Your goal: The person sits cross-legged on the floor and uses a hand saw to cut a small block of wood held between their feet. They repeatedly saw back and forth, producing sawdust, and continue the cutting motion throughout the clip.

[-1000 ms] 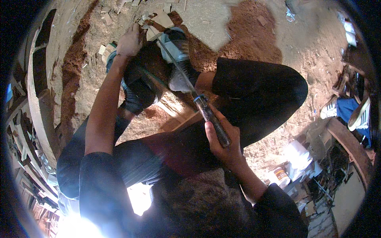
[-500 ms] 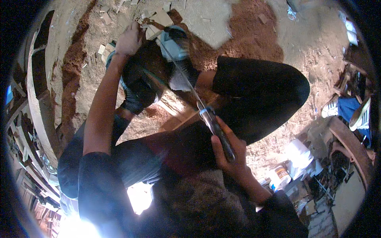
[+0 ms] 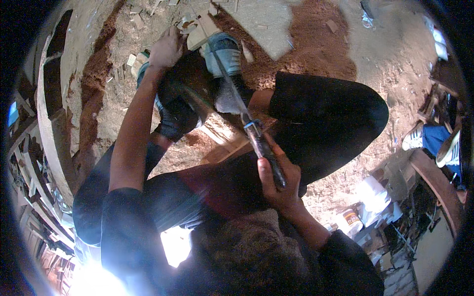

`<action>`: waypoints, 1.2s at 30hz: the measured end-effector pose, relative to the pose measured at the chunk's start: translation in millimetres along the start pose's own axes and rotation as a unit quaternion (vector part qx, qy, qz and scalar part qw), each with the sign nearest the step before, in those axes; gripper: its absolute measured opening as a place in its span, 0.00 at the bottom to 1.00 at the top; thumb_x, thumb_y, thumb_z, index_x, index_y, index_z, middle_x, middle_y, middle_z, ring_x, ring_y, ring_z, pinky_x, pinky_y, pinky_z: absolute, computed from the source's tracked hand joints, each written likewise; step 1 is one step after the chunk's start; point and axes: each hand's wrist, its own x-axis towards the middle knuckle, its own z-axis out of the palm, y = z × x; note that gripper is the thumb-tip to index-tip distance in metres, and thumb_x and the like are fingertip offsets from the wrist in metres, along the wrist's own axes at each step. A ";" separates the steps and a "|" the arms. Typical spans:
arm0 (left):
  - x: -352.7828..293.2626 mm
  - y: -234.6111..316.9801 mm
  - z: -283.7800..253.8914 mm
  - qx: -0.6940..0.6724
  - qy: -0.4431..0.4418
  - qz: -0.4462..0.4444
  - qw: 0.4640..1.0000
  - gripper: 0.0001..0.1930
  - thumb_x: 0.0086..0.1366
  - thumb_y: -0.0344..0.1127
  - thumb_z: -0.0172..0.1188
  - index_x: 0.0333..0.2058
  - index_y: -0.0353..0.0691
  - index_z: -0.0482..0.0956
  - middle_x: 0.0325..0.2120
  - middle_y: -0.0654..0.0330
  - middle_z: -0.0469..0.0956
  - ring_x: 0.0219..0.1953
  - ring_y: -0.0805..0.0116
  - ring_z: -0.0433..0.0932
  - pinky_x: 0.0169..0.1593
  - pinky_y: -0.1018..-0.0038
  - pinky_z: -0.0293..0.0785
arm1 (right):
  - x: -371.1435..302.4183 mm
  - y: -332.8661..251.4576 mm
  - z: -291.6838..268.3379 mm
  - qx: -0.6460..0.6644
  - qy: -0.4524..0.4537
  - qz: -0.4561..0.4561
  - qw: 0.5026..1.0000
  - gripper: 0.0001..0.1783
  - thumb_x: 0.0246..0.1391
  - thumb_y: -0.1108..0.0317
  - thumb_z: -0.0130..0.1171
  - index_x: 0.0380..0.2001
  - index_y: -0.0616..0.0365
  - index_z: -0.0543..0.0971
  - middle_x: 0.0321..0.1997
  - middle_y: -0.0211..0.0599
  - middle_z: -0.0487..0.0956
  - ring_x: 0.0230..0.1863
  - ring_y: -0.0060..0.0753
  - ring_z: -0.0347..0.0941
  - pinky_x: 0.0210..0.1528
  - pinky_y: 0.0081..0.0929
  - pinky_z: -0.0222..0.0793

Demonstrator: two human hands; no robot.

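Our right hand (image 3: pixel 280 178) grasps the long-bladed tool (image 3: pixel 254 132). Beside the wooden block (image 3: pixel 201 33), our left hand's (image 3: pixel 167 48) grip we cannot tell.

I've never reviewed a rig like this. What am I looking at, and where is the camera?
There's no machine: a person works with two bare hands. Every picture comes from a fisheye camera worn on the head, looking down, so straight edges bend. The right hand holds a long, thin-bladed tool by its dark handle. The left hand is beside a pale wood piece; its exact grip is hard to make out. On the ground lie reddish-brown powder and wood scraps. Toward the right are a white container and a striped shoe.
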 end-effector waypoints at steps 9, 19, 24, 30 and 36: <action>-1.3 -13.2 10.3 0.018 0.052 0.038 0.998 0.19 0.73 0.49 0.49 0.44 0.35 0.65 0.41 0.42 0.76 0.45 0.39 0.78 0.47 0.51 0.77 | -1.7 3.7 -7.0 0.014 -0.049 0.023 0.998 0.27 0.61 0.66 0.60 0.63 0.58 0.70 0.27 0.39 0.83 0.23 0.27 0.79 0.28 0.27 0.75; -2.3 -10.3 5.8 0.015 0.039 0.031 0.999 0.19 0.72 0.48 0.50 0.46 0.36 0.64 0.41 0.42 0.76 0.46 0.39 0.78 0.48 0.51 0.77 | 4.9 1.8 -1.5 -0.024 -0.039 -0.030 0.999 0.32 0.60 0.65 0.61 0.66 0.54 0.67 0.27 0.42 0.83 0.23 0.39 0.81 0.27 0.32 0.77; -2.9 -17.4 5.6 0.017 0.027 0.023 0.999 0.18 0.72 0.47 0.51 0.47 0.36 0.65 0.43 0.43 0.76 0.47 0.39 0.77 0.49 0.51 0.76 | -12.1 -7.5 -11.6 -0.061 -0.054 0.017 0.997 0.26 0.62 0.69 0.58 0.62 0.65 0.70 0.31 0.43 0.84 0.26 0.23 0.81 0.30 0.25 0.75; 3.9 -3.5 1.8 0.021 0.005 0.013 1.000 0.17 0.72 0.45 0.51 0.46 0.36 0.65 0.45 0.44 0.75 0.48 0.41 0.78 0.48 0.51 0.77 | -9.4 -14.0 -7.8 -0.099 -0.089 0.032 0.991 0.28 0.62 0.67 0.58 0.64 0.64 0.68 0.31 0.45 0.84 0.26 0.28 0.81 0.30 0.26 0.75; -4.5 3.9 7.7 0.061 0.015 0.004 0.998 0.17 0.71 0.44 0.51 0.46 0.36 0.65 0.45 0.45 0.75 0.47 0.41 0.79 0.46 0.52 0.79 | -3.9 -22.2 -16.9 -0.050 -0.076 0.063 0.994 0.27 0.63 0.67 0.58 0.63 0.64 0.70 0.35 0.46 0.84 0.30 0.30 0.83 0.33 0.26 0.77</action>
